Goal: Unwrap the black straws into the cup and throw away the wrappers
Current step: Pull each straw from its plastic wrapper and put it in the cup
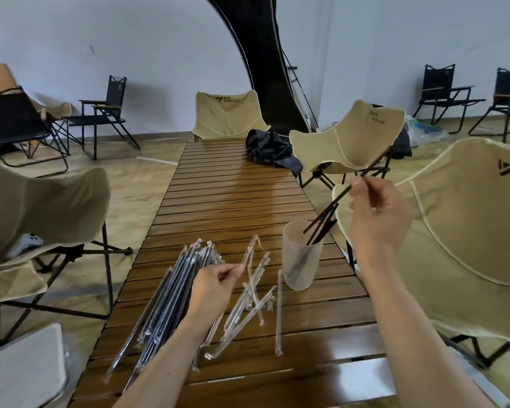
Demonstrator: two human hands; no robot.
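A frosted cup (302,262) stands on the slatted wooden table (233,189) and holds several black straws (321,225). My right hand (379,213) pinches one bare black straw (365,173), slanted above the cup with its lower end over the rim. My left hand (215,285) pinches the end of an empty clear wrapper (249,254) just above the table. A pile of wrapped black straws (171,293) lies to the left of that hand. Several empty clear wrappers (253,301) lie scattered between the pile and the cup.
Beige folding chairs (442,231) flank the table on both sides and at its far end. A crumpled black bag (270,151) lies on the far right part of the table. Black folding chairs (106,113) stand along the walls. A white board (24,369) sits at the lower left.
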